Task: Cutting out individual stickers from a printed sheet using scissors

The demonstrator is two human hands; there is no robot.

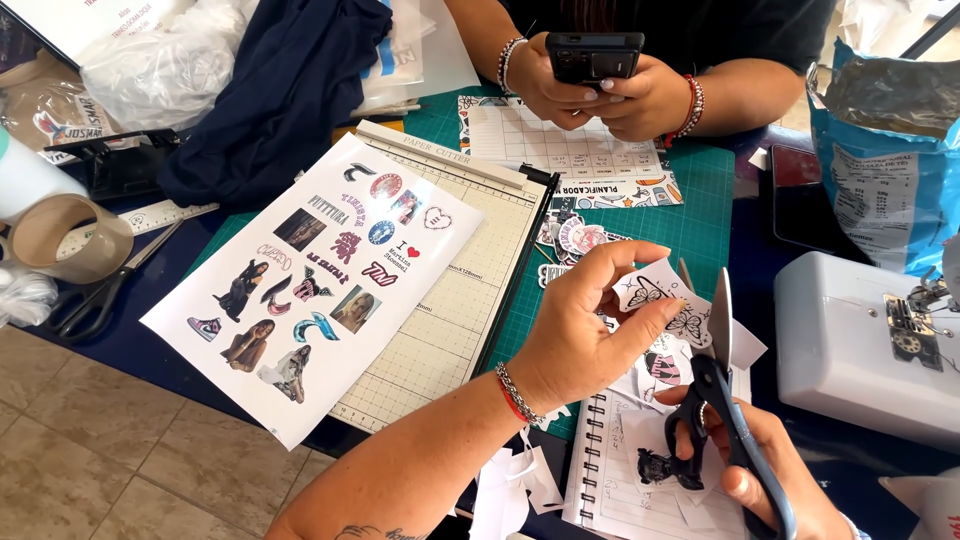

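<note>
Butterfly cutout (655, 295) sits pinched between my left hand's (590, 330) thumb and fingers, just above a spiral notebook (620, 470) littered with paper scraps. Everything rests on a green cutting mat (700, 215) over a dark blue table, with tiled floor (80, 440) below. A paper cutter (450, 310) carries a sticker sheet (310, 275). A blue bag (885, 150) stands open behind a white sewing machine (860, 340); I cannot tell its contents. My right hand (770, 480) grips blue scissors (725, 400), blades pointing up beside the cutout. Across the table, another person's hands hold a phone (593, 55).
</note>
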